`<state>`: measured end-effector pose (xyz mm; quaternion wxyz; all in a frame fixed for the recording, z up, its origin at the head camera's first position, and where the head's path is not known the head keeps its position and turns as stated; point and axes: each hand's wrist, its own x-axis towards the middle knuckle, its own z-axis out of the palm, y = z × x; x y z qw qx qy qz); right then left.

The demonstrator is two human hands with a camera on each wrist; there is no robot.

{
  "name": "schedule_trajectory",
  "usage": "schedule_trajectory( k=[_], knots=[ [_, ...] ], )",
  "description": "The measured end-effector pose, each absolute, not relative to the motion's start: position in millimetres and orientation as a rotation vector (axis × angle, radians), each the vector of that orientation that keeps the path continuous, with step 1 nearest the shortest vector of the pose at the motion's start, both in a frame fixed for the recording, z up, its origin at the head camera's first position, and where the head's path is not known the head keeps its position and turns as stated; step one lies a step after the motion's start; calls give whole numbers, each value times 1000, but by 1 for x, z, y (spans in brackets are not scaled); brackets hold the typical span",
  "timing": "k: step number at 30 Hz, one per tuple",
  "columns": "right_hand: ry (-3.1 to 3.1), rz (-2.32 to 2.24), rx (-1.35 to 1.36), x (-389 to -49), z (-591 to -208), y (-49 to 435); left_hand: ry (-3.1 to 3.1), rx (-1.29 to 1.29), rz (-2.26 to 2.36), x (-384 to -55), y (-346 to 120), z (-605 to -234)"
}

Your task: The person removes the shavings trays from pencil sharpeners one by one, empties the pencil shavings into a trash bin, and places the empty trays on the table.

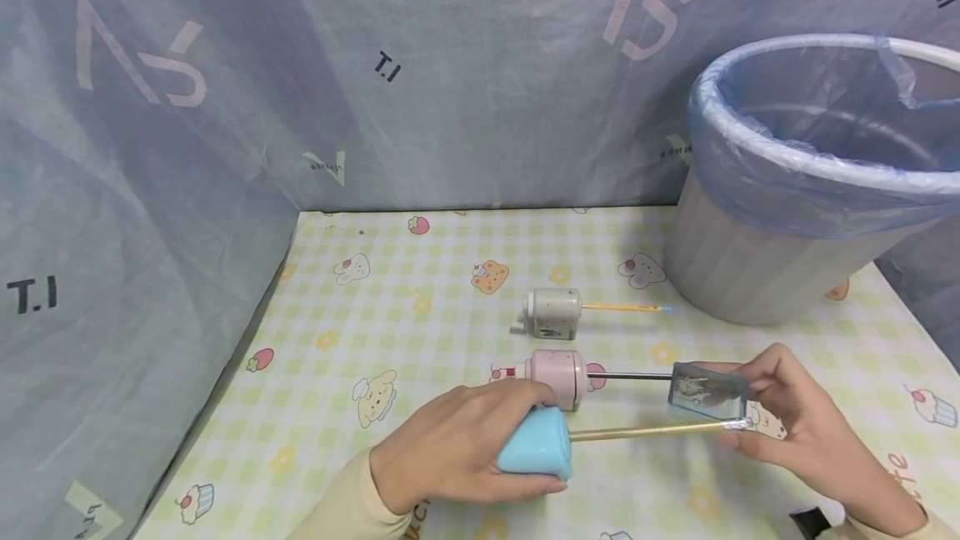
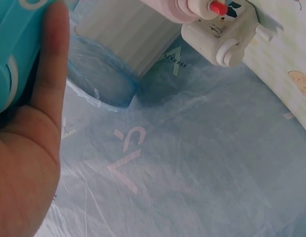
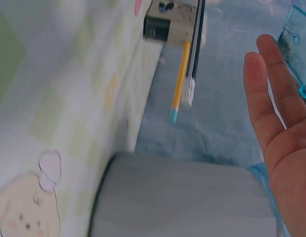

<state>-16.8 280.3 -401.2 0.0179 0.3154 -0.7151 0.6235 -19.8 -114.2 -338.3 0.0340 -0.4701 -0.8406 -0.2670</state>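
Observation:
My left hand (image 1: 472, 440) grips a light-blue pencil sharpener (image 1: 536, 444) that lies with a gold pencil (image 1: 645, 432) sticking out to the right. Between the fingers and thumb of my right hand (image 1: 795, 423) is a see-through bluish shavings drawer (image 1: 708, 390) with pale shavings inside. The thumb lies close to the gold pencil's silver end; whether they touch I cannot tell. Just behind the blue sharpener is a pink sharpener (image 1: 557, 377) holding a dark pencil (image 1: 630, 375). Farther back sits a grey sharpener (image 1: 555, 315) with a yellow pencil (image 1: 622, 307) in it.
A large grey bin (image 1: 750, 265) with a blue plastic liner (image 1: 795, 190) stands at the back right. The table has a green checked cloth (image 1: 420, 273) with cartoon prints. Grey-blue sheeting (image 1: 465, 107) hangs behind and at the left.

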Motion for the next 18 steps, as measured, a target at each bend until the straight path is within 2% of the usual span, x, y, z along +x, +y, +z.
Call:
schedule_trajectory(
  k=[3, 10, 18],
  knots=[
    [-2241, 1907, 926, -17, -400, 288, -2596, -1459, -827, -20, -113, -341],
    [-2030, 1989, 1037, -23, -403, 290, -2627, -1494, -781, -22, -108, -350],
    [-2212, 1894, 911, -17, -396, 294, -2665, -1509, -683, -22, -103, -363]
  ],
)
